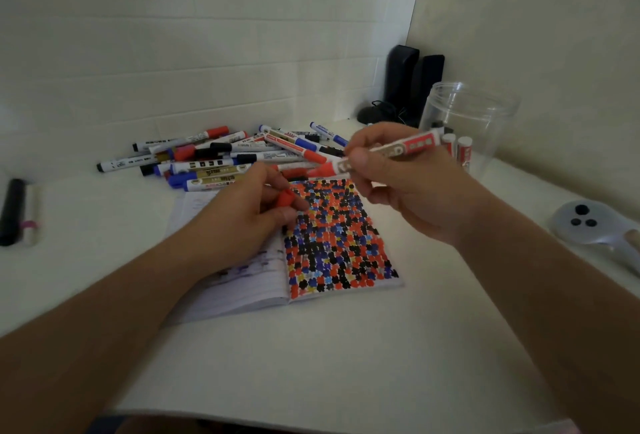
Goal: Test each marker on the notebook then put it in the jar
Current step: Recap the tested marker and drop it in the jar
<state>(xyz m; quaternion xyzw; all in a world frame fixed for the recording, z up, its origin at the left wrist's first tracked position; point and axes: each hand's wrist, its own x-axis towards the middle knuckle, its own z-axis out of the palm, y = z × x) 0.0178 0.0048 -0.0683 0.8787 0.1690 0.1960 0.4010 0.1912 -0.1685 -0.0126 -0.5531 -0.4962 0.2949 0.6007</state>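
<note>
My right hand (pixel 401 177) grips an uncapped red marker (pixel 391 151), held level above the top edge of the open notebook (pixel 325 236), tip pointing left. Its red cap (pixel 285 198) is pinched in my left hand (pixel 249 208), which hovers over the notebook's left page. The right page is covered with red, black and blue dots. A pile of several markers (pixel 221 156) lies behind the notebook. The clear plastic jar (pixel 474 122) stands at the right behind my right hand, with a few markers (pixel 457 149) inside.
Two black speakers (pixel 412 84) and a dark cable stand in the far corner. A black marker and a white one (pixel 17 212) lie at the left edge. A white controller (pixel 588 226) sits at the right. The white table's front edge runs along the bottom.
</note>
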